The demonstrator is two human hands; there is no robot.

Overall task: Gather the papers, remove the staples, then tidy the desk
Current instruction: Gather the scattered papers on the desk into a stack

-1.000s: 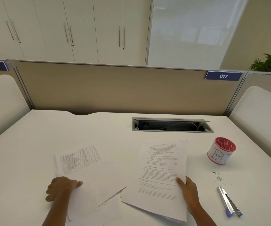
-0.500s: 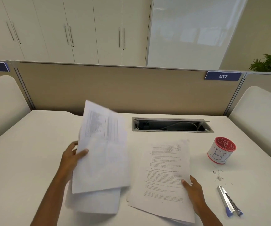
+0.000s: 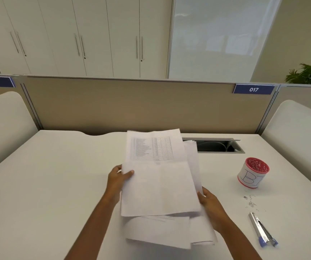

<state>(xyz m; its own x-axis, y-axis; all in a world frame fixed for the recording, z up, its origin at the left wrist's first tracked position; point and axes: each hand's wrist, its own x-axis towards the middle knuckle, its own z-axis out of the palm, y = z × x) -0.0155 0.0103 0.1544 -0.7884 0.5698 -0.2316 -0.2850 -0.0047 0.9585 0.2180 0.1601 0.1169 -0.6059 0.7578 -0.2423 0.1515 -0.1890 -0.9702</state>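
Note:
A loose stack of white papers (image 3: 160, 188) is held up over the middle of the white desk (image 3: 57, 184), its top sheet showing a printed table. My left hand (image 3: 118, 180) grips the stack's left edge, thumb on top. At the right edge my right hand (image 3: 210, 205) grips the stack from below, where more sheets hang unevenly. A silver and blue staple remover (image 3: 263, 229) lies on the desk to the right. Small loose staples (image 3: 251, 202) are scattered just above it.
A red and white cup (image 3: 253, 172) with handwriting stands at the right. An open cable slot (image 3: 218, 145) sits in the desk behind the papers. A beige partition (image 3: 132, 106) closes the far edge, and white chair backs flank both sides.
My left hand lifted its sheets from the left and carried them right onto the other pile. My right hand has taken hold of the right edge, and both piles are now one raised stack.

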